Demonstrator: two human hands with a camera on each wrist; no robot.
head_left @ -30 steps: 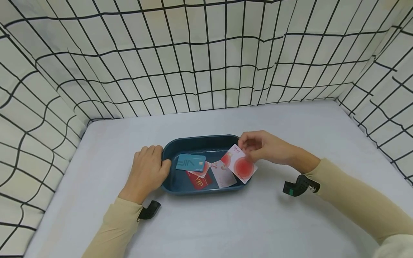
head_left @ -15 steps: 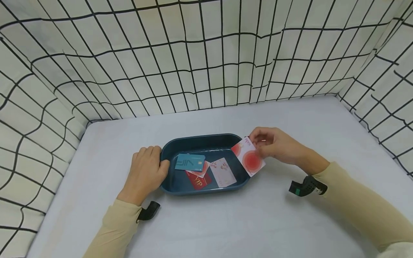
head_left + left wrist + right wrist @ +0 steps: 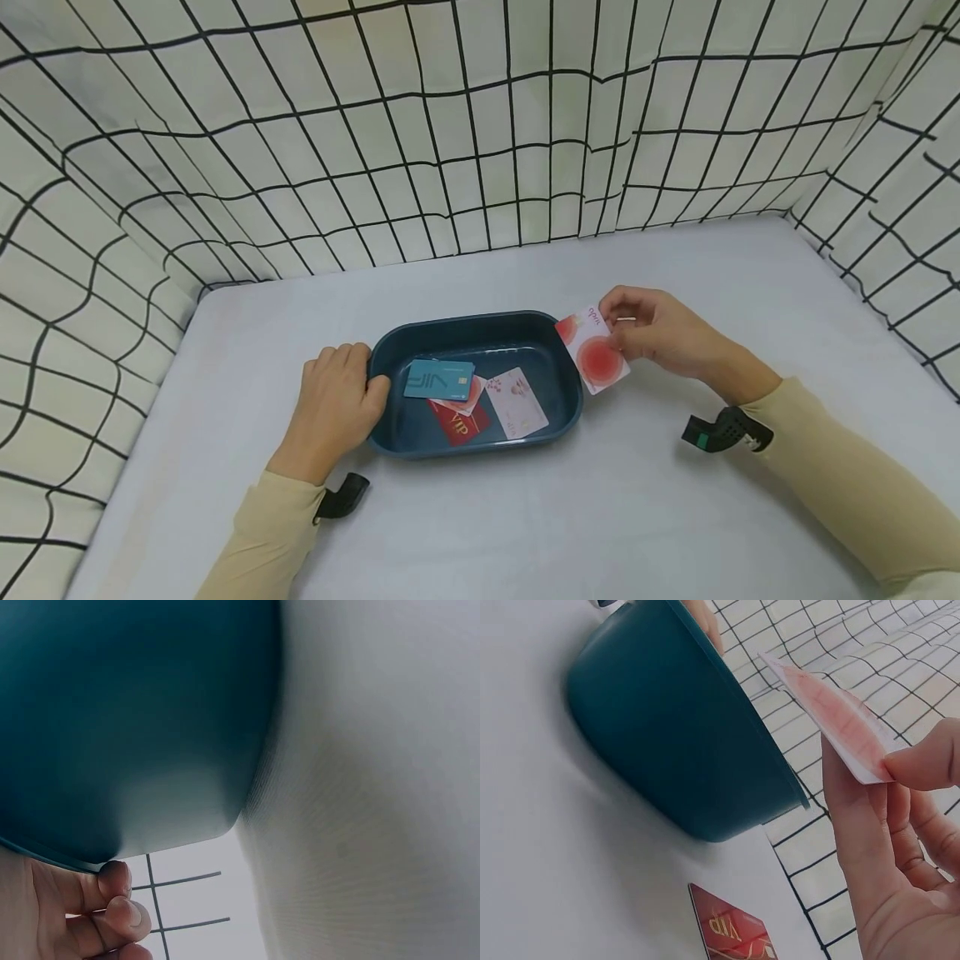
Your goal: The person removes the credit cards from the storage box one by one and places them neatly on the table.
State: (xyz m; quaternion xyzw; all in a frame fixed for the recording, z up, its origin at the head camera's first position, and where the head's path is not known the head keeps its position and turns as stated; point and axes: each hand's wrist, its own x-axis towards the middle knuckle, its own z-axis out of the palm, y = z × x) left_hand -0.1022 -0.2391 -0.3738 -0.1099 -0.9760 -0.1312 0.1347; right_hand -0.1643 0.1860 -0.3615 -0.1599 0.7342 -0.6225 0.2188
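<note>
My left hand [image 3: 336,408] grips the left end of a dark teal plastic tray [image 3: 476,447]. In the left wrist view, its curled fingers [image 3: 124,915] are at the tray's rim. My right hand [image 3: 667,329] pinches a white card with red circles [image 3: 600,360] between thumb and fingers, held up just past the tray's right rim. In the right wrist view, this card [image 3: 832,716] is tilted above the table. Inside the tray lie a blue card [image 3: 438,380], a red VIP card [image 3: 459,423], a pale pink card [image 3: 517,403] and a partly covered white-and-red card [image 3: 474,396].
Another red VIP card [image 3: 733,930] lies on the table outside the tray in the right wrist view, hidden in the head view. A white cloth [image 3: 525,525] covers the table. White walls with a black grid [image 3: 465,158] stand at the back and sides.
The right hand has carried the white-and-red card to the right and away, from over the tray to past its right rim. The left hand stays on the tray's left end.
</note>
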